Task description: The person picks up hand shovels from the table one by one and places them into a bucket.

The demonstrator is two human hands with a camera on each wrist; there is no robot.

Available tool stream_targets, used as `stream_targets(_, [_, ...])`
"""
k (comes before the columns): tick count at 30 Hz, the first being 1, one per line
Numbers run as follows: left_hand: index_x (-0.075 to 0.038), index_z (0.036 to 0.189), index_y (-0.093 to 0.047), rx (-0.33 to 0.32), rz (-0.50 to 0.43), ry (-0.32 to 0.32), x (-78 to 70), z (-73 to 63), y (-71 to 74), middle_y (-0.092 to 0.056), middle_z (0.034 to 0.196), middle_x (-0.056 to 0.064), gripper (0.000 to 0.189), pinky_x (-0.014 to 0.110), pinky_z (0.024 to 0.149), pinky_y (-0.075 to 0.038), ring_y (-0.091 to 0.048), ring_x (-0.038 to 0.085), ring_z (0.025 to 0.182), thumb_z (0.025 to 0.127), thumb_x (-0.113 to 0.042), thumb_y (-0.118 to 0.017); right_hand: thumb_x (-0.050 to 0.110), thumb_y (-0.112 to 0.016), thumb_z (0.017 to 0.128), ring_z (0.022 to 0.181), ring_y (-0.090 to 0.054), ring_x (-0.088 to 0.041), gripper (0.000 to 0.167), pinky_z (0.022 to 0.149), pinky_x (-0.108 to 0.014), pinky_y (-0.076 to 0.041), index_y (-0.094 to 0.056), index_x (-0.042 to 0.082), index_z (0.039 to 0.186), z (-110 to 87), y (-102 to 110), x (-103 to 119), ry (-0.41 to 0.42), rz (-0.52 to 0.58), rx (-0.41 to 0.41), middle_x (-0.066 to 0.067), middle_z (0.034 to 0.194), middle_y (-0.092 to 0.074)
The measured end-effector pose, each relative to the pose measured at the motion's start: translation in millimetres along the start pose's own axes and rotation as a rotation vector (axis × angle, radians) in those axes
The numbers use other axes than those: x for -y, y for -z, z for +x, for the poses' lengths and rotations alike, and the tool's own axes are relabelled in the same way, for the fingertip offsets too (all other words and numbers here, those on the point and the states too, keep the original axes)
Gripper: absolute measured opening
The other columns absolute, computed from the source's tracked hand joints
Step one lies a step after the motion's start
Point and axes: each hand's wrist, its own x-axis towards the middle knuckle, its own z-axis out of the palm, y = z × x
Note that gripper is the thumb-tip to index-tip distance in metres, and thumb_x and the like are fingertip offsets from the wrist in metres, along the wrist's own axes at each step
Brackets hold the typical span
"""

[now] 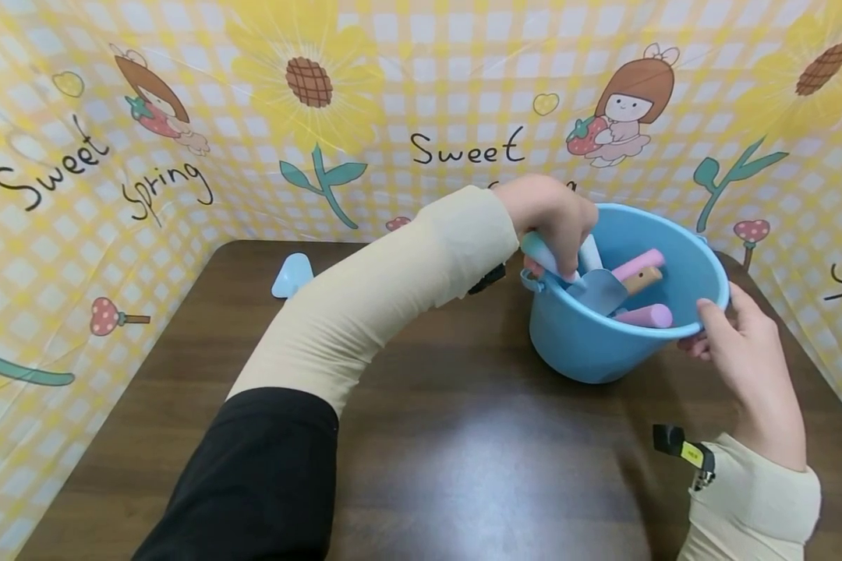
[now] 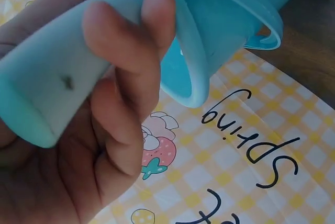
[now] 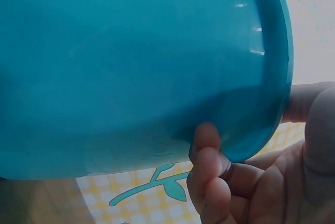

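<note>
A blue bucket [image 1: 582, 351] stands at the right of the table with several hand tools inside. Over its left rim, my left hand [image 1: 550, 214] grips a pale blue handle [image 2: 68, 72] with a mint end; the tool's far end is hidden in the head view. Just beside those fingers lies a grey-blue trowel blade [image 1: 599, 292]. Pink handles [image 1: 644, 315] and a wooden handle [image 1: 643, 280] also show in the bucket. My right hand [image 1: 751, 347] holds the bucket's right rim, its thumb on top and fingers curled beneath, against the outer wall [image 3: 131, 67] in the right wrist view.
A light blue rounded piece [image 1: 293, 274] lies at the back left of the brown table [image 1: 463, 436], partly behind my left sleeve [image 1: 372, 304]. Yellow checked cloth [image 1: 449, 78] with printed flowers lines the back and sides. The bucket's handle loop [image 2: 193, 72] hangs near my left fingers.
</note>
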Motion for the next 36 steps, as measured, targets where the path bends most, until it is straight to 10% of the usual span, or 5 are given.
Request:
stream_targets(9, [-0.022,0.146,-0.033,-0.14,-0.043,0.157,3.8,5.5,-1.7,-0.045,0.136,0.0,0.061,0.023,0.074,-0.058,-0.057,0.014,0.105,0.095,-0.03,-0.066,0.031,-0.037,0.105,0.06,-0.062,0.0,0.061,0.06,-0.013,-0.05,-0.022,-0.002,0.155,0.8,1,-3,0.03,-0.001,0.0,0.021,0.066,-0.059])
stream_targets(30, [-0.014,0.121,-0.05,-0.33,-0.058,0.096,30.4,14.9,-4.5,-0.05,0.093,-0.004,0.034,0.019,0.063,-0.044,-0.049,0.009,0.075,0.097,-0.034,-0.063,0.032,-0.037,0.106,0.06,-0.062,0.001,0.061,0.059,-0.013,-0.05,-0.022,-0.003,0.154,1.2,1,-3,0.046,0.002,-0.001,0.02,0.066,-0.059])
stream_targets(36, [-0.015,0.091,-0.055,-0.39,-0.104,0.043,35.6,19.5,-3.9,-0.044,0.072,-0.004,0.022,0.019,0.055,-0.036,-0.042,0.009,0.06,0.098,-0.035,-0.061,0.032,-0.036,0.105,0.06,-0.061,0.0,0.06,0.059,-0.014,-0.05,-0.025,-0.003,0.153,0.4,1,-3,0.042,-0.005,-0.005,0.019,0.066,-0.059])
